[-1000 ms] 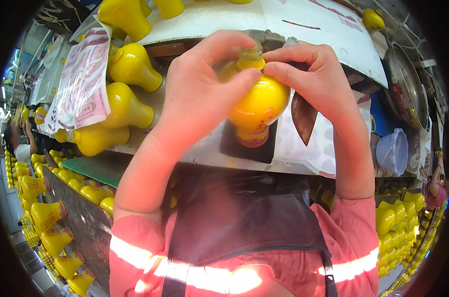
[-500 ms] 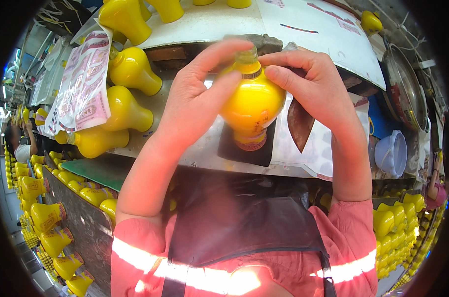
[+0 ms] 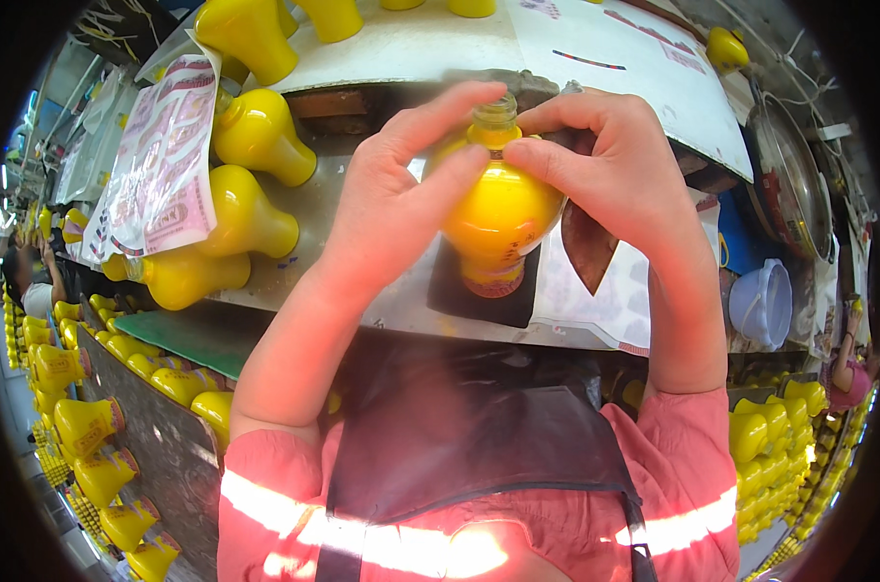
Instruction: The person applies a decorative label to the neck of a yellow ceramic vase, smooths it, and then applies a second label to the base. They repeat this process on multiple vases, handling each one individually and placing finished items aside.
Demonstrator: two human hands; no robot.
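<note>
A glossy yellow bottle (image 3: 503,213) with a clear glass mouth stands upright in front of me on a dark square pad (image 3: 447,291). My left hand (image 3: 391,189) curls round its neck from the left, with the thumb pressed on the base of the neck. From the right, my right hand (image 3: 619,160) pinches the same spot, index finger behind and thumb in front. Between the thumbs a little of a dark patterned band shows; the rest is covered. A brown pointed, leaf-shaped piece (image 3: 587,250) lies beside the bottle, partly under my right hand.
Several yellow bottles (image 3: 265,136) lie on their sides at left, beside printed label sheets (image 3: 159,160). A white board (image 3: 653,97) spans the far side. At right are a pale bucket (image 3: 762,306) and a round metal pan (image 3: 794,175). Rows of bottles (image 3: 91,427) stand lower left; people work at both edges.
Both thumbs have come together over the band at the neck's base, covering most of it. The bottle's upper part has shifted slightly right and down.
</note>
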